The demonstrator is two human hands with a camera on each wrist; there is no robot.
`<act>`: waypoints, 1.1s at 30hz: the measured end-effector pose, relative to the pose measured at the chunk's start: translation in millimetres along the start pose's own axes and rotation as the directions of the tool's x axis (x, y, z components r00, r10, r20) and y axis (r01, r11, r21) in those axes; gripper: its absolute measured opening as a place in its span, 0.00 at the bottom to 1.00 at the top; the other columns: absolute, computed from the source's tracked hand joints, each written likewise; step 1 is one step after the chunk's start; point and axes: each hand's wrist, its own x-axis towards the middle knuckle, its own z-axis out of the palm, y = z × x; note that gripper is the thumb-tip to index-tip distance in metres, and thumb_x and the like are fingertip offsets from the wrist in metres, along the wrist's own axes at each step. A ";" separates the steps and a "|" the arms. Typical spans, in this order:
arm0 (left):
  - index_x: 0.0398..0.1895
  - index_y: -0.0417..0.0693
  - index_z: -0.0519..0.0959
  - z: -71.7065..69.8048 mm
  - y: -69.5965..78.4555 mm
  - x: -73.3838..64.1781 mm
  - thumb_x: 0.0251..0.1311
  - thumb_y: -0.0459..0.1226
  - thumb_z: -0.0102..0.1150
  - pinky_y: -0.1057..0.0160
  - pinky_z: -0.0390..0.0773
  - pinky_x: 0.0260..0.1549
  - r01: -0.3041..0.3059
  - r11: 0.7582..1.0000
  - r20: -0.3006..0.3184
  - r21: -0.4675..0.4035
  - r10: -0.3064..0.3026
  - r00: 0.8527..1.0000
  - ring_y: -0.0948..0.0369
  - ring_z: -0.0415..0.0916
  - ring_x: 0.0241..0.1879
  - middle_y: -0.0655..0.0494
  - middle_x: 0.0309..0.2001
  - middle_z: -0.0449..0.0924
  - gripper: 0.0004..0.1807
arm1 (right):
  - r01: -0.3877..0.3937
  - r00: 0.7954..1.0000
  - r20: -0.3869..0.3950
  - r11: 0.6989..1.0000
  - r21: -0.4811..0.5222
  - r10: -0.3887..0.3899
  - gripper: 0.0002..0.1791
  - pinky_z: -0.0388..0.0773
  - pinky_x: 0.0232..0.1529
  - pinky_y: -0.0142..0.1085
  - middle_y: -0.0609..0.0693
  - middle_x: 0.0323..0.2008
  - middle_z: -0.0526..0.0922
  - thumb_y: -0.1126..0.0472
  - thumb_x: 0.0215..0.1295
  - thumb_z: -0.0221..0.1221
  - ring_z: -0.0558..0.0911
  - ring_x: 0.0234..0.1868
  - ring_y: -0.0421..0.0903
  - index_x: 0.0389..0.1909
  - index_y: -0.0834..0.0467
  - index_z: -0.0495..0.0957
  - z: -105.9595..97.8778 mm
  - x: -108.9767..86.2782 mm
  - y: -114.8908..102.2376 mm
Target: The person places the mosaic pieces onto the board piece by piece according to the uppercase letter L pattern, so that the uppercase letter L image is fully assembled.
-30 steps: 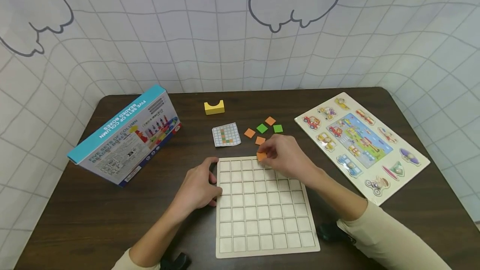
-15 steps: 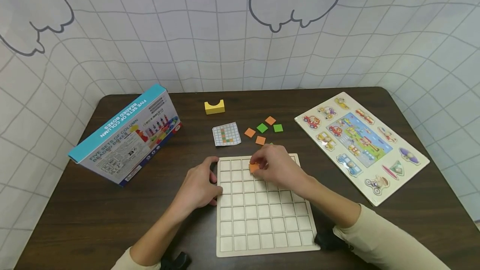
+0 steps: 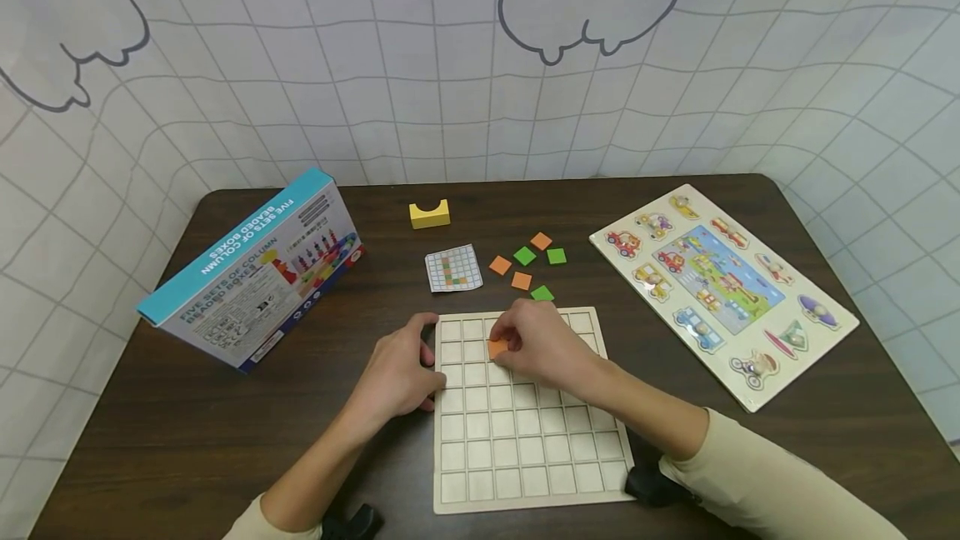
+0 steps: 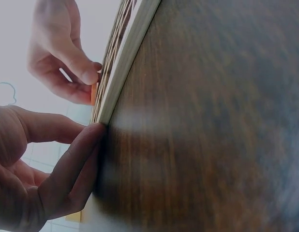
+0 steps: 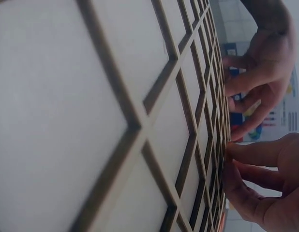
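My right hand [image 3: 551,344] pinches an orange square tile [image 3: 497,348] low over the pale gridded board [image 3: 525,448], near its upper-left cells. Most of that tile is covered by the fingers; in the left wrist view a thin orange edge of the tile [image 4: 94,93] shows beside the board. At the board's left side, my left hand [image 3: 397,369] rests with thumb and fingertips against the edge. The left wrist view has those fingertips [image 4: 98,129] right at the board's rim. Raised wooden ridges divide the board into square cells.
Several loose orange tiles [image 3: 521,280] and green tiles [image 3: 557,256] lie behind the board. A small pattern card [image 3: 453,269] and a yellow notched block [image 3: 429,215] are near them. A box [image 3: 262,273] stands left; a picture puzzle board [image 3: 720,294] lies right.
My right hand has carried the orange tile leftward and nearer, from the board's far edge to over its upper-left cells. A green tile has come into sight behind it. The left hand stays put.
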 end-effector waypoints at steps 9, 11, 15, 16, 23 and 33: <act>0.75 0.47 0.65 -0.1 0.5 -0.6 0.51 0.24 0.73 0.63 0.84 0.15 -0.002 1.000 -0.002 -0.008 0.002 1.000 0.58 0.80 0.17 0.47 0.38 0.74 0.46 | 0.030 0.999 -0.015 0.999 -0.011 -0.031 0.08 0.78 0.32 0.28 0.48 0.27 0.83 0.69 0.52 0.74 0.76 0.29 0.37 0.34 0.61 0.88 2.0 0.6 0.2; 0.75 0.47 0.65 0.0 0.8 -0.9 0.51 0.24 0.73 0.63 0.84 0.15 -0.001 1.000 -0.002 -0.010 0.001 1.000 0.58 0.80 0.17 0.47 0.38 0.74 0.46 | 0.031 0.999 -0.013 0.999 -0.012 -0.031 0.08 0.78 0.32 0.29 0.48 0.26 0.83 0.69 0.52 0.74 0.76 0.29 0.37 0.34 0.60 0.88 2.1 0.9 0.2; 0.75 0.47 0.65 -0.3 0.7 -1.2 0.51 0.24 0.72 0.62 0.85 0.15 -0.003 1.000 0.001 -0.020 0.003 1.000 0.58 0.80 0.17 0.47 0.38 0.74 0.46 | 0.030 0.999 -0.016 0.999 -0.011 -0.030 0.08 0.78 0.32 0.29 0.47 0.26 0.83 0.70 0.52 0.73 0.76 0.29 0.37 0.34 0.61 0.88 2.5 1.4 0.8; 0.75 0.47 0.65 -0.3 0.5 -1.3 0.51 0.24 0.72 0.62 0.85 0.15 -0.008 1.000 0.001 -0.023 0.008 1.000 0.58 0.80 0.17 0.47 0.38 0.74 0.46 | 0.032 0.999 -0.018 0.999 -0.013 -0.032 0.08 0.78 0.32 0.29 0.47 0.26 0.83 0.70 0.52 0.73 0.76 0.29 0.37 0.34 0.61 0.88 2.6 1.5 0.9; 0.75 0.45 0.66 -0.6 -0.3 -2.6 0.50 0.23 0.69 0.61 0.85 0.15 -0.041 0.998 0.001 -0.040 0.041 0.999 0.59 0.80 0.17 0.47 0.37 0.74 0.45 | 0.041 0.999 -0.027 0.999 -0.022 -0.042 0.08 0.79 0.32 0.29 0.48 0.26 0.83 0.71 0.51 0.73 0.77 0.29 0.37 0.34 0.61 0.88 2.2 1.5 1.3; 0.75 0.45 0.65 -0.7 0.7 -3.1 0.51 0.23 0.70 0.61 0.85 0.15 -0.031 0.999 0.005 -0.031 0.031 1.000 0.59 0.80 0.17 0.47 0.38 0.74 0.45 | 0.015 1.000 -0.026 1.000 -0.011 -0.015 0.09 0.78 0.32 0.30 0.46 0.26 0.83 0.70 0.51 0.74 0.76 0.29 0.38 0.35 0.60 0.89 2.8 1.4 1.3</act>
